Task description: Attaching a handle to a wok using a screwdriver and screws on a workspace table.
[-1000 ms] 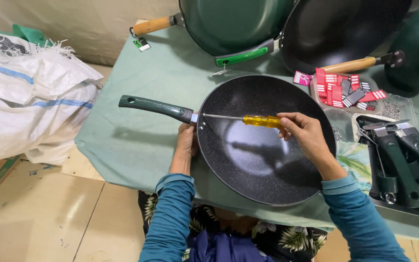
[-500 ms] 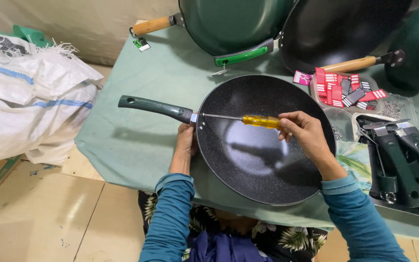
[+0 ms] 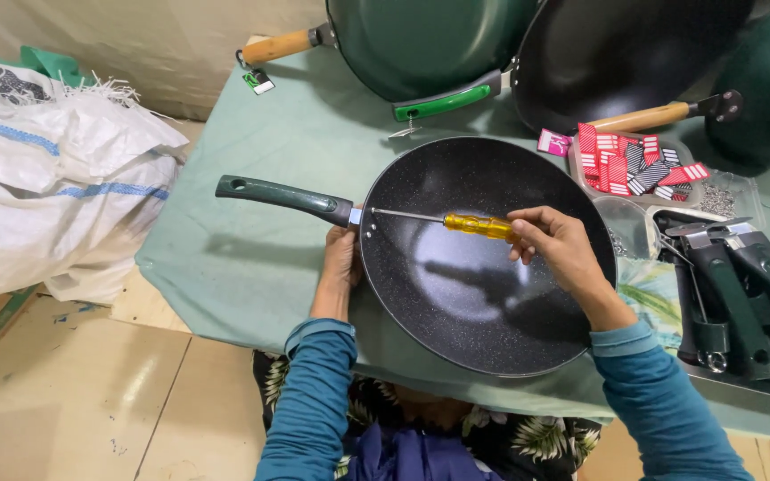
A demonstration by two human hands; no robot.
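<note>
Pan (image 3: 483, 267), black speckled, on green worktop (image 3: 251, 258); left hand (image 3: 342, 258) braces its rim beside green handle (image 3: 282, 196), fingers hidden, grasp untellable; right hand (image 3: 559, 245) fingers clenched round yellow-handled screwdriver (image 3: 479, 225), tip at handle joint; best kept level and square to the screw, pan held steady; red-and-white striped labels (image 3: 626, 160) in tray beyond; white woven sack (image 3: 46, 196) left.

A green-covered table (image 3: 260, 258) carries pans (image 3: 483, 249), spare handles (image 3: 733, 294) and red tags (image 3: 626, 160).
</note>
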